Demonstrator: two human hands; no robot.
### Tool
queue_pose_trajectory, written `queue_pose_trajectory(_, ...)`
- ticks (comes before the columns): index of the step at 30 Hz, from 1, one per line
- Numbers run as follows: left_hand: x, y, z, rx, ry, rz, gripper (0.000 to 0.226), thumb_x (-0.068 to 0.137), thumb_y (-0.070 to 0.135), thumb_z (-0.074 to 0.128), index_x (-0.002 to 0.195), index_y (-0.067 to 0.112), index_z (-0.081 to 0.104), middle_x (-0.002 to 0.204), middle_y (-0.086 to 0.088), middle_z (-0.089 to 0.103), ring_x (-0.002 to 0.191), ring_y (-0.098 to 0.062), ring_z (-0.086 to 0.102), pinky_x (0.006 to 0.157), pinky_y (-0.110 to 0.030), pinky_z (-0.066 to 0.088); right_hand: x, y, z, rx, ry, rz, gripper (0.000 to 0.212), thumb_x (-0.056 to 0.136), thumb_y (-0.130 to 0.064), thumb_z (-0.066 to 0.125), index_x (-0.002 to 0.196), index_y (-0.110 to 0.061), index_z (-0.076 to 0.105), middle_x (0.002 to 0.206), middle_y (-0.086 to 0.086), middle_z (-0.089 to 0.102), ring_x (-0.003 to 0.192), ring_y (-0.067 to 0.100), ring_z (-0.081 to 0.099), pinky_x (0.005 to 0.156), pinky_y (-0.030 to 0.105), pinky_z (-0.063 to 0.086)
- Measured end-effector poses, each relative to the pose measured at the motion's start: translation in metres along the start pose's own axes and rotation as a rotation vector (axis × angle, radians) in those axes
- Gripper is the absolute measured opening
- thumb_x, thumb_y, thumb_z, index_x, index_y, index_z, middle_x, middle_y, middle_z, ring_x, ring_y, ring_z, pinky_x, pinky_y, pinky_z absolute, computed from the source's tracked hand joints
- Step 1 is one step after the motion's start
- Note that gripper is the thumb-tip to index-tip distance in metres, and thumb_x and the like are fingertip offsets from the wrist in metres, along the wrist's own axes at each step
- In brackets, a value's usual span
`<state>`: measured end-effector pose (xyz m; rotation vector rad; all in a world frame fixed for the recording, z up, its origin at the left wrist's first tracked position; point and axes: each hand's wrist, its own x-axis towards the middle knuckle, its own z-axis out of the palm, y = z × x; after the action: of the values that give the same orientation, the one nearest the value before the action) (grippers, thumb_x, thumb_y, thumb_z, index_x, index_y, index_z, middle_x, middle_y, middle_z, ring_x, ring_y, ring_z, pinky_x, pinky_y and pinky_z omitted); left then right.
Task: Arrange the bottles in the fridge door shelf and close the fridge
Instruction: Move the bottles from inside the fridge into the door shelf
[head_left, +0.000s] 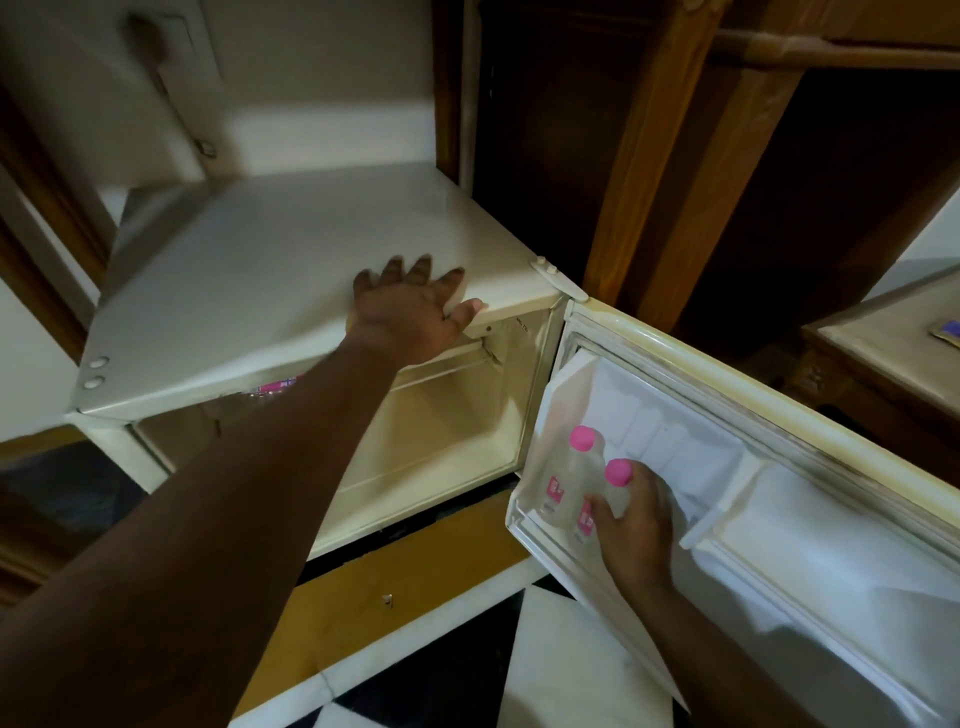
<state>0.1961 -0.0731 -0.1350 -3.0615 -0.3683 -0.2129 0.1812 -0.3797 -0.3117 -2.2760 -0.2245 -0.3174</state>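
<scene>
A small cream fridge (291, 291) stands open, its door (779, 415) swung out to the right. Two clear bottles with pink caps stand in the door shelf (524, 525): the far bottle (584, 452) is free, and my right hand (636, 525) is shut on the near bottle (618, 478). My left hand (410, 312) lies flat on the fridge top at its front edge, fingers spread. A pink-labelled bottle (275, 387) shows partly inside the fridge, behind my left forearm.
A white divider (722, 504) splits the door shelf; the compartment to its right holds nothing. A dark wooden cabinet (675, 156) rises behind the fridge. A low wooden table (883, 353) stands at the right. The floor is black and white tile (561, 649).
</scene>
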Motion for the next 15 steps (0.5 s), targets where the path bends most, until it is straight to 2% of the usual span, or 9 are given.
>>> queue_pose_trajectory(6, 0.0, -0.001, 0.0, 0.006, 0.003, 0.003, 0.079, 0.09, 0.076, 0.006, 0.159, 0.039, 0.016, 0.17, -0.005, 0.016, 0.155, -0.035, 0.013, 0.119, -0.061, 0.016, 0.002, 0.006, -0.01, -0.141, -0.028, -0.042, 0.06, 0.073, -0.008, 0.084, 0.127, -0.003, 0.057, 0.124, 0.017, 0.063, 0.119, 0.034, 0.055, 0.1, 0.042, 0.046)
queue_pose_trajectory(9, 0.0, -0.001, 0.0, 0.006, 0.012, 0.012, 0.079, 0.09, 0.076, 0.005, 0.159, 0.039, 0.017, 0.169, -0.005, 0.017, 0.155, -0.035, 0.014, 0.118, -0.06, 0.017, 0.0, 0.008, -0.018, -0.175, -0.037, 0.002, 0.068, 0.075, -0.009, 0.082, 0.134, -0.001, 0.051, 0.13, 0.021, 0.06, 0.124, 0.037, 0.051, 0.099, 0.046, 0.047)
queue_pose_trajectory(12, 0.0, -0.001, 0.0, 0.001, 0.011, 0.019, 0.08, 0.09, 0.076, 0.005, 0.159, 0.038, 0.017, 0.169, -0.006, 0.017, 0.154, -0.036, 0.015, 0.118, -0.061, 0.017, 0.0, 0.005, -0.028, -0.171, -0.096, 0.05, 0.075, 0.08, -0.011, 0.078, 0.143, -0.001, 0.039, 0.143, 0.021, 0.05, 0.135, 0.035, 0.043, 0.107, 0.044, 0.042)
queue_pose_trajectory(15, 0.0, -0.002, 0.0, 0.0, 0.017, 0.028, 0.082, 0.089, 0.077, 0.005, 0.159, 0.038, 0.019, 0.168, -0.007, 0.02, 0.154, -0.037, 0.017, 0.116, -0.062, 0.018, -0.006, 0.001, -0.034, -0.166, -0.124, 0.094, 0.084, 0.083, -0.014, 0.075, 0.15, -0.002, 0.025, 0.155, 0.018, 0.034, 0.145, 0.031, 0.028, 0.114, 0.039, 0.031)
